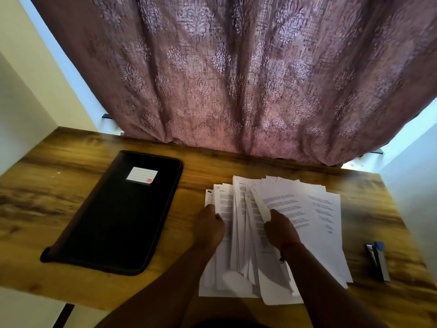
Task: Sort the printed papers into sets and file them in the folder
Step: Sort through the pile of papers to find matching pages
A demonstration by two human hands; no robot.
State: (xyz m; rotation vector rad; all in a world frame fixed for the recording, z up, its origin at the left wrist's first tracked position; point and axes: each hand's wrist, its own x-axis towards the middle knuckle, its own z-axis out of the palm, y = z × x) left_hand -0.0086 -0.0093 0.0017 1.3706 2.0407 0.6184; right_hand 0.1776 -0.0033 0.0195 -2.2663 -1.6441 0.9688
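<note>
Papers point(295, 209), printed with text, lie fanned in a loose, uneven pile on the right half of a wooden table point(59, 185), some sheets lifted on edge in the middle of the pile. A black zipped folder point(113, 221) with a white label point(142, 176) lies closed and flat to the left of the pile, apart from it. A stapler point(378, 261) with a blue cap sits near the table's right edge, just beyond the outermost sheets. A patterned mauve curtain point(236, 79) hangs behind the table, its hem reaching the far edge.

The left hand point(209, 227) rests on the pile's left side, fingers curled over the edge of the leftmost sheets. The right hand point(281, 229) grips a raised sheaf in the middle of the pile, thumb and fingers closed round its near edge. A red thread point(289, 246) circles the right wrist.
</note>
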